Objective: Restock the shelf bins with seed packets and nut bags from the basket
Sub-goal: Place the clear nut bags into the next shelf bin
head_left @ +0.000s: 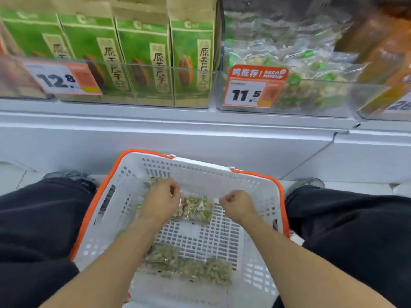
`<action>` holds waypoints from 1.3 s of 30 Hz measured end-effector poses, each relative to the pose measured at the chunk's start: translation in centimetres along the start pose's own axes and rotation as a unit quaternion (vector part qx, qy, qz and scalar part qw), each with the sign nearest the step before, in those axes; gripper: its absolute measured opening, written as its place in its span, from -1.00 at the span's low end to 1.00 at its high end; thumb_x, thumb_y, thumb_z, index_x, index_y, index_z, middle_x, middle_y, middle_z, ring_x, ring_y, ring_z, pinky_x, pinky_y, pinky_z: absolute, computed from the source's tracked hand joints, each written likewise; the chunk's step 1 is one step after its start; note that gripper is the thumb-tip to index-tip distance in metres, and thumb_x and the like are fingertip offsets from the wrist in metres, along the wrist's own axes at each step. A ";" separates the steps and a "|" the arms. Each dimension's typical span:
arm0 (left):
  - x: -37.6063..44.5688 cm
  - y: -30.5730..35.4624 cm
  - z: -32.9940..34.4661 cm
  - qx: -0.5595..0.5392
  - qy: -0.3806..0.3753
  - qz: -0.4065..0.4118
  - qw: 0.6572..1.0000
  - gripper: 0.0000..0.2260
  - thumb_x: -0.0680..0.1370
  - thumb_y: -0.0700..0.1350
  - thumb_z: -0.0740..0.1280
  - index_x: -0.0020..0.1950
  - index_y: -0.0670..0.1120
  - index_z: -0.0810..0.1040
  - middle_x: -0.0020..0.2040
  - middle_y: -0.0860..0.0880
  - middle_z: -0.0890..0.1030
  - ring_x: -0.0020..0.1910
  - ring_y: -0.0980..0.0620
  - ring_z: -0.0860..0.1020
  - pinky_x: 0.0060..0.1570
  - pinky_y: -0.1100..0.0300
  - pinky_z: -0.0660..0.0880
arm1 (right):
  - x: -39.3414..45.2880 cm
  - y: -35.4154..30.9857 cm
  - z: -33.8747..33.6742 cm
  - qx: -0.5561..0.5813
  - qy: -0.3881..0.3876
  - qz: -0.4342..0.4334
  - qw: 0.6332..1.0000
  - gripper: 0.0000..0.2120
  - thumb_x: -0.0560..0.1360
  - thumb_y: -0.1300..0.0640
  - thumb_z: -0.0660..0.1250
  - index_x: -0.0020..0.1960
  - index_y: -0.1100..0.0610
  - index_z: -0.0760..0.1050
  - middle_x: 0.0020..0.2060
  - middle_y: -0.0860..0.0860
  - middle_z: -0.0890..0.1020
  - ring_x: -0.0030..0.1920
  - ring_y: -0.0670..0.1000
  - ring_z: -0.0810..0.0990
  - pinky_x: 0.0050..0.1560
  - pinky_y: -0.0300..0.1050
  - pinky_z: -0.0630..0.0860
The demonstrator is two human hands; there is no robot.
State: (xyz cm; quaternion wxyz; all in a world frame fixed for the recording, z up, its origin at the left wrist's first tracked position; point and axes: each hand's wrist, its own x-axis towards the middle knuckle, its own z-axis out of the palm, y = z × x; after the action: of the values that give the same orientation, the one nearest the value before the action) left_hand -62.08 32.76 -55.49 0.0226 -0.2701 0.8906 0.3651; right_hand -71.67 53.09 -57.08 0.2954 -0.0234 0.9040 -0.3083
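A clear nut bag point(195, 210) with green labels and pale nuts lies flat in the white basket point(255, 270), its long axis running left to right. The left hand point(161, 200) pinches its upper left corner, and the right hand point(236, 204) its upper right, fingers closed on the film.

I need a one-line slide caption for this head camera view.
Both hands, left and right, lift a clear nut bag from the white basket below the shelf bins.
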 end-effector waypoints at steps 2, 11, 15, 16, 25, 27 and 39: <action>-0.4 -2.9 0.2 0.018 -0.010 -0.034 0.999 -0.91 0.56 -0.17 0.30 0.04 -0.08 0.56 -0.11 -0.02 0.59 -0.08 -0.09 0.57 -0.12 0.09 0.50 | 0.0 2.2 1.8 0.008 -0.027 0.067 0.997 -0.83 0.54 0.14 0.36 -0.20 0.14 0.45 -0.27 0.26 0.56 -0.25 0.22 0.61 -0.13 0.14 0.61; -0.4 -8.8 3.1 0.038 -0.030 -0.151 0.987 -0.71 0.59 0.00 0.28 0.22 -0.16 0.48 -0.14 -0.09 0.58 -0.27 -0.01 0.51 -0.39 0.18 0.35 | 3.4 2.2 7.8 0.154 -0.082 0.136 0.975 -0.70 0.51 0.16 0.46 0.16 0.08 0.41 0.00 0.10 0.58 -0.11 0.11 0.57 -0.01 0.05 0.60; 1.1 -8.5 4.7 0.021 -0.031 -0.176 0.984 -0.58 0.56 0.10 0.34 0.27 -0.17 0.45 0.12 -0.14 0.58 0.04 -0.12 0.57 0.03 0.03 0.55 | 4.5 1.4 9.0 0.294 -0.102 0.219 0.925 -0.48 0.60 0.09 0.34 0.49 0.01 0.24 0.24 0.09 0.48 0.06 0.10 0.54 0.23 0.12 0.53; 1.5 -8.3 5.0 0.036 -0.040 -0.178 0.983 -0.57 0.56 0.09 0.35 0.28 -0.18 0.46 0.17 -0.16 0.54 0.10 -0.13 0.55 0.10 0.02 0.52 | 4.5 1.0 9.3 0.297 -0.115 0.213 0.923 -0.52 0.63 0.13 0.28 0.50 -0.01 0.22 0.23 0.10 0.46 0.06 0.12 0.52 0.20 0.11 0.53; 2.3 -8.7 5.8 0.015 0.000 -0.170 0.985 -0.70 0.48 0.03 0.47 0.13 -0.04 0.53 0.15 -0.10 0.47 0.00 -0.06 0.54 0.11 0.12 0.49 | 4.6 1.6 12.2 0.218 -0.081 0.236 0.944 -0.69 0.49 0.33 0.43 0.11 0.08 0.40 0.15 0.15 0.58 0.05 0.06 0.56 0.11 -0.15 0.52; 2.1 -8.6 5.9 0.018 -0.002 -0.134 0.991 -0.74 0.45 -0.02 0.49 0.06 -0.02 0.53 0.10 -0.06 0.48 0.07 -0.07 0.49 0.06 0.17 0.44 | 4.6 1.8 12.3 0.250 -0.089 0.260 0.928 -0.52 0.40 0.30 0.54 0.16 0.12 0.34 0.15 0.14 0.57 0.09 0.05 0.52 0.16 -0.16 0.48; 1.0 -4.6 3.6 -0.104 0.009 -0.099 0.990 -0.75 0.45 -0.21 0.51 -0.06 -0.10 0.44 -0.19 0.03 0.53 -0.24 0.15 0.49 -0.33 0.49 0.35 | 2.7 0.0 8.0 0.291 -0.127 0.209 0.925 -0.43 0.10 0.03 0.74 -0.01 0.20 0.61 -0.13 0.06 0.73 -0.15 -0.02 0.71 -0.11 -0.08 0.67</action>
State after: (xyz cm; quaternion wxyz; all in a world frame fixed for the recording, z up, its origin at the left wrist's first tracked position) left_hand -61.19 32.01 -61.31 0.0225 -0.3607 0.8170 0.4493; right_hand -69.52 48.13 -63.59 0.4591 0.2137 0.7139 -0.4837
